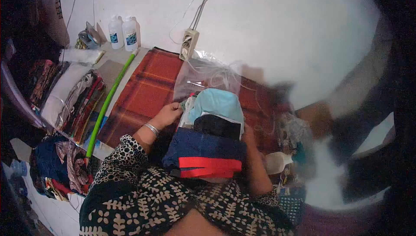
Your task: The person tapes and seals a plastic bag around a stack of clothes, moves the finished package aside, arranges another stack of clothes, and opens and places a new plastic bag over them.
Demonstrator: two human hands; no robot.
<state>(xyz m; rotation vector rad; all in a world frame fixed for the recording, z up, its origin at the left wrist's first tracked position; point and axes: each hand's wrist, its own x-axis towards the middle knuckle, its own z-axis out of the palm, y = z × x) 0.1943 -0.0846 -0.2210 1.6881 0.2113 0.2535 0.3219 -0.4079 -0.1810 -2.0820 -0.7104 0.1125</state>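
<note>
A stack of folded clothes lies in front of me, with a light blue cloth [216, 102], a black cloth [214, 125] and a navy blue garment [199, 147] on it. Red straps [210, 165] cross its near end. With fingers pinched together, my left hand [169, 114] grips the far left edge of the stack. My right hand [250, 138] is against the right side of the stack, its fingers hidden by the clothes. Just beyond the stack, a clear plastic bag [203, 78] lies on a rust-red checked cloth [149, 73].
A power strip [189, 43] with cords hangs by the wall. At the left are a green stick [108, 106], two white bottles [130, 34], an iron [89, 37] and bagged folded fabrics [71, 95]. Below them is a clothes pile [58, 162]; a white bottle [277, 162] lies right.
</note>
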